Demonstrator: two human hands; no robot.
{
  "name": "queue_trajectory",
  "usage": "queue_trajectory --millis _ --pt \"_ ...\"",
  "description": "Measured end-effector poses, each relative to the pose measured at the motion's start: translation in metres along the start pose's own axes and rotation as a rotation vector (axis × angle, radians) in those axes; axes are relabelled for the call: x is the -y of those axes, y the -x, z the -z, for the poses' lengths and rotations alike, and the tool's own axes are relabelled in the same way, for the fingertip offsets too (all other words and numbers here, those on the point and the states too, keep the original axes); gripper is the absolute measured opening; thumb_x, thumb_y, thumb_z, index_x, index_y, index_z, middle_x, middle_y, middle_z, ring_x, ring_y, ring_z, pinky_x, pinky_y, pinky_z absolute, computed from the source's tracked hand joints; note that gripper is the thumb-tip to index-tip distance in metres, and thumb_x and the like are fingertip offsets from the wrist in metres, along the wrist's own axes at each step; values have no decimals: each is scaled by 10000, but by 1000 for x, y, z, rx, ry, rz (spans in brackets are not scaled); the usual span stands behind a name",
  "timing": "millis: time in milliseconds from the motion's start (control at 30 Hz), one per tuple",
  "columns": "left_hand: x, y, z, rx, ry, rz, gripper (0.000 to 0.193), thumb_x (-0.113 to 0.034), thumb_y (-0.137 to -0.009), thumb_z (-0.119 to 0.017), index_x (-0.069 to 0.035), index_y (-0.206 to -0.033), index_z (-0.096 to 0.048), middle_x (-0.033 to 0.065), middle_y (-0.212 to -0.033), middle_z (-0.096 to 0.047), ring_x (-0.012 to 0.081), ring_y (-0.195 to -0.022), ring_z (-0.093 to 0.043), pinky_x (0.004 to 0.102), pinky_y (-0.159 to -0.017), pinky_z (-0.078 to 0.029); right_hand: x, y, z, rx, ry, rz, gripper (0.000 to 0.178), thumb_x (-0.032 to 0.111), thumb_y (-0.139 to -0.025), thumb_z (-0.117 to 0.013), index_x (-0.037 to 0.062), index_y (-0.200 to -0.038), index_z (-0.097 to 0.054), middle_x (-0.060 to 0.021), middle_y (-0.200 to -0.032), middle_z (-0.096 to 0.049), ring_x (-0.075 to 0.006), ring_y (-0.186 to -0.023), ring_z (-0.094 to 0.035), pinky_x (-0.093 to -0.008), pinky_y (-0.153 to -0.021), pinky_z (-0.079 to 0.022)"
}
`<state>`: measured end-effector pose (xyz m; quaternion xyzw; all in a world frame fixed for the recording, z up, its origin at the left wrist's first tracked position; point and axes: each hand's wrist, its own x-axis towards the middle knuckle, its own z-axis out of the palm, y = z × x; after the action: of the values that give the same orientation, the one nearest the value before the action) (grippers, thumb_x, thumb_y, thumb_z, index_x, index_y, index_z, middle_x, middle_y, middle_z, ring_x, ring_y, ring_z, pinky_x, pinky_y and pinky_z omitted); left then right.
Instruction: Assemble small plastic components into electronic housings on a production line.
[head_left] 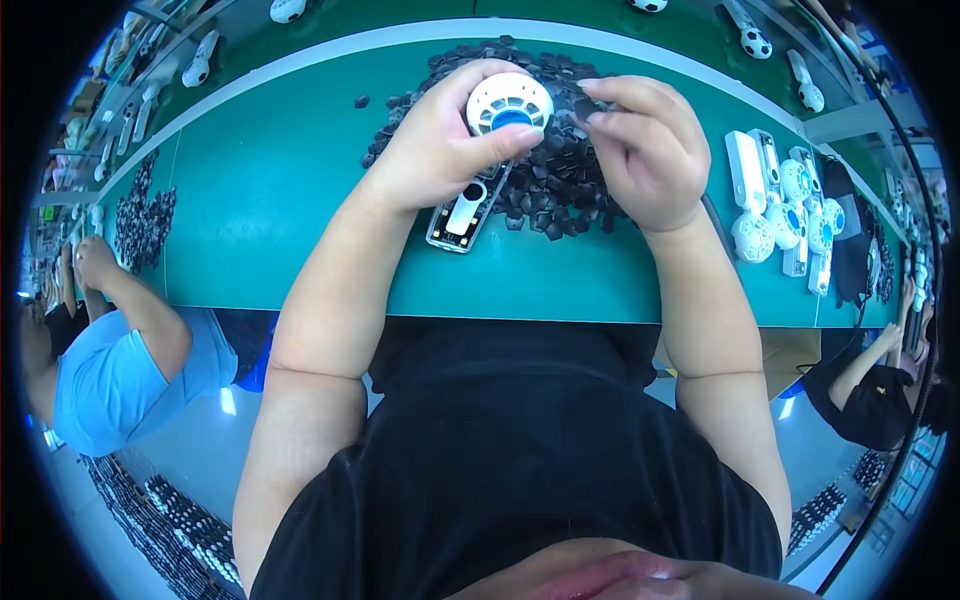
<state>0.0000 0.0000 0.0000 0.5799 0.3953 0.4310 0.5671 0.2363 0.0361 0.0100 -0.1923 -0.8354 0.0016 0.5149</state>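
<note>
My left hand (432, 140) is closed around a white round-headed handheld device (507, 92), its thumb across the front of the head. Dark openings ring a blue centre on that head. Below the hand, the device's handle (462, 222) shows a dark, framed face with a white strip. My right hand (652, 150) is raised just right of the device, thumb and forefinger pinching a small black pentagonal piece (584, 108). Beneath and behind both hands spreads a heap of similar black pieces (560, 190) on the green table (270, 230).
More white round-headed devices (785, 220) lie grouped at the right, beside a dark cloth-like item (850, 230). Another black heap (146, 215) is at the far left. A person in a blue shirt (120, 375) sits left; another in black (870, 395) is at right.
</note>
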Motion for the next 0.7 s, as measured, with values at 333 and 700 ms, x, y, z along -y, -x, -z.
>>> queue_trajectory --millis 333,700 --pt "-7 6 -11 -56 -466 -290 644 -207 -771 -862 -27 -1327 -591 111 -1215 -656 208 -1098 -642 335 -958 -518 0 -10 11 11 30 182 208 -6 -692 -796 64 -877 -731 -63 -979 -709 -238 -807 -658 -347 -698 -545" --pt "-5 6 -11 -68 -511 -279 621 -295 -764 -845 -44 -1287 -621 138 -1144 -693 271 -1031 -682 352 -925 -533 17 -4 5 179 -298 -299 134 28 -884 -757 10 -1014 -728 -100 -974 -699 -201 -869 -677 -318 -772 -558"
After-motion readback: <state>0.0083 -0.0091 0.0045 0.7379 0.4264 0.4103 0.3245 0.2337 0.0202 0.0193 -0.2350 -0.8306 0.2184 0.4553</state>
